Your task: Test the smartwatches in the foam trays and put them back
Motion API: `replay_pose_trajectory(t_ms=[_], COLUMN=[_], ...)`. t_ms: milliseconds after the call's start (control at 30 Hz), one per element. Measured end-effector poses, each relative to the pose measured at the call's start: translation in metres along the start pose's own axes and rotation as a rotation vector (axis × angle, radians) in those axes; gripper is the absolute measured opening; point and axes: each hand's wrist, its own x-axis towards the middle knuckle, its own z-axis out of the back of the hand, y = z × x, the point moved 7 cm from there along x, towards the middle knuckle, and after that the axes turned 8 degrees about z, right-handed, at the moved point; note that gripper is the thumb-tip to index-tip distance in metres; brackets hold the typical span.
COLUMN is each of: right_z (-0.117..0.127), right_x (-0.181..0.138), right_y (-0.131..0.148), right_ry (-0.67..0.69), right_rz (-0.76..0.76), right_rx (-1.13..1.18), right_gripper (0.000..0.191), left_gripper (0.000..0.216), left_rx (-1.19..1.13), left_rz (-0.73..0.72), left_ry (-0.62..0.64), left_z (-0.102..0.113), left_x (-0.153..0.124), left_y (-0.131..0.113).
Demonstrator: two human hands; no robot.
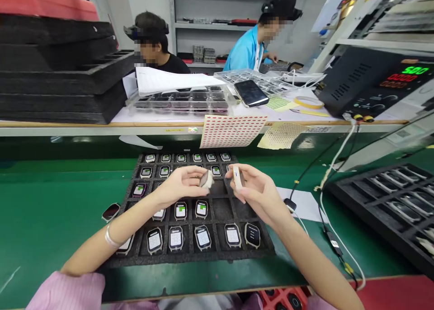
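Above a black foam tray (222, 209) of smartwatches, both my hands are raised, each with a watch pinched in its fingers. My left hand (183, 182) is closed on a pale-framed smartwatch (206, 180), tilted and slightly blurred. Close by on the right, my right hand (254, 188) grips another smartwatch (237, 178) edge-on, its cream side facing the left hand. The two watches are apart. Below them, several tray pockets hold no watch. Other watches, such as a lit one (232, 234) and a dark-screened one (252, 235), lie face up in their pockets.
A loose watch (110, 212) lies left of the tray on the green table. Cables (334, 242) run down the right side beside a second foam tray (400, 197). A shelf ahead holds a phone (251, 93), stacked foam trays (54, 84) and a power supply (376, 84). Two people sit beyond.
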Motion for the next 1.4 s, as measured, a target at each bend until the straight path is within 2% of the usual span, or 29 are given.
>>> replay_pose_trajectory(t_ms=[67, 133, 300, 367, 500, 567, 667, 767, 933, 1167, 1300, 1400], right_z=[-0.016, -0.029, -0.042, -0.041, -0.036, -0.033, -0.032, -0.034, -0.033, -0.035, -0.035, -0.036], right_x=[0.006, 0.012, 0.016, 0.015, 0.012, 0.012, 0.012, 0.012, 0.01, 0.009, 0.009, 0.008], right_y=[0.0, -0.004, -0.013, -0.015, -0.015, -0.015, -0.013, -0.012, -0.013, -0.014, -0.014, -0.014], right_ry=[0.019, 0.046, 0.089, 0.109, 0.084, 0.035, -0.021, -0.005, 0.048, 0.055, 0.069, 0.075], right_rz=[-0.003, -0.018, -0.015, 0.01, 0.044, 0.059, 0.087, 0.102, 0.098, 0.105, 0.104, 0.095], right_rx=[0.041, 0.049, -0.022, -0.06, -0.134, -0.182, -0.243, -0.254, -0.253, -0.257, -0.244, -0.247], right_gripper=[0.042, 0.045, 0.053, 0.05, 0.033, 0.027, 0.022, 0.023, 0.026, 0.028, 0.025, 0.025], left_gripper=[0.05, 0.051, 0.049, 0.048, 0.054, 0.059, 0.061, 0.05, 0.033, 0.03, 0.025, 0.03], left_rx=[-0.259, -0.34, -0.485, -0.483, -0.429, -0.436, -0.514, -0.594, -0.525, -0.501, -0.565, -0.565], left_rz=[-0.047, -0.1, -0.081, -0.05, 0.026, 0.046, 0.063, 0.077, 0.006, -0.031, -0.05, -0.06], left_ry=[-0.041, -0.056, -0.085, -0.133, -0.18, -0.17, -0.086, -0.008, -0.117, -0.204, -0.188, -0.189], left_z=[0.015, 0.022, 0.027, 0.028, 0.023, 0.019, 0.012, 0.005, 0.009, 0.023, 0.024, 0.022], left_x=[-0.015, -0.027, -0.041, -0.043, -0.041, -0.04, -0.039, -0.039, -0.036, -0.03, -0.032, -0.037], left_y=[-0.018, -0.03, -0.026, -0.021, -0.011, -0.008, -0.006, -0.007, -0.008, -0.005, -0.011, -0.016])
